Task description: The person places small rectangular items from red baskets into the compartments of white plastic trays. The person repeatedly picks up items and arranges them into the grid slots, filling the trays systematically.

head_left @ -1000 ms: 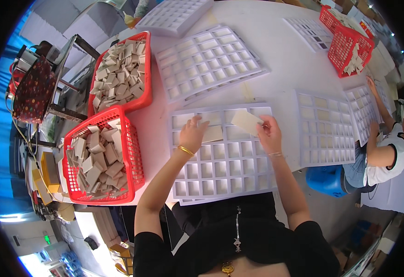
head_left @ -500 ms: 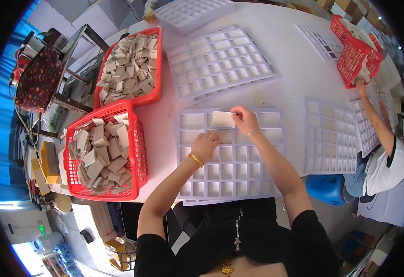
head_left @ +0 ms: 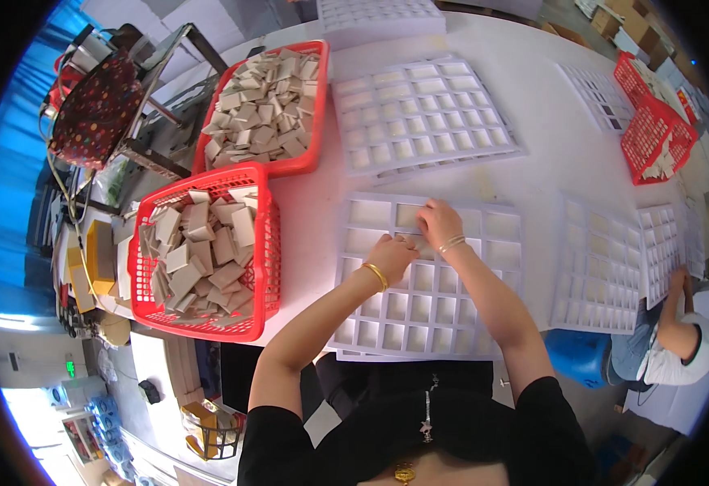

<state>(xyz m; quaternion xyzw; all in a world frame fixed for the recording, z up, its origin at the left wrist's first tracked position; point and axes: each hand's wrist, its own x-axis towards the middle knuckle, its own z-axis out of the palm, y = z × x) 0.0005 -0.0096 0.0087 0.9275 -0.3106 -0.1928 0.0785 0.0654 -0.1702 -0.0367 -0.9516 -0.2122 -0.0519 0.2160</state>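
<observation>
A white tray (head_left: 375, 317) divided into square and rectangular compartments lies in front of me on the table. My right hand (head_left: 441, 223) is over its top rows, fingers curled together at the right end of a flat cream tile (head_left: 408, 215). That tile sits in a wide compartment of the far row; the fingers hide part of it. My left hand (head_left: 392, 257) rests just below and left, its fingers stretched over the second row and touching the tray. Their tips are partly covered, and I see nothing gripped there. The near rows' compartments have pale bottoms.
Two red baskets of loose tiles, a near one (head_left: 269, 267) and a far one (head_left: 320, 113), stand at the left. More compartment trays (head_left: 427, 113) lie beyond mine, with others (head_left: 597, 263) to the right. A co-worker (head_left: 683, 348) sits at far right near another red basket (head_left: 654, 134).
My right hand has lowered the tile from above the tray into the far-row compartment. The left hand stays close by. The view has shifted, and the co-worker's arm has left the red basket.
</observation>
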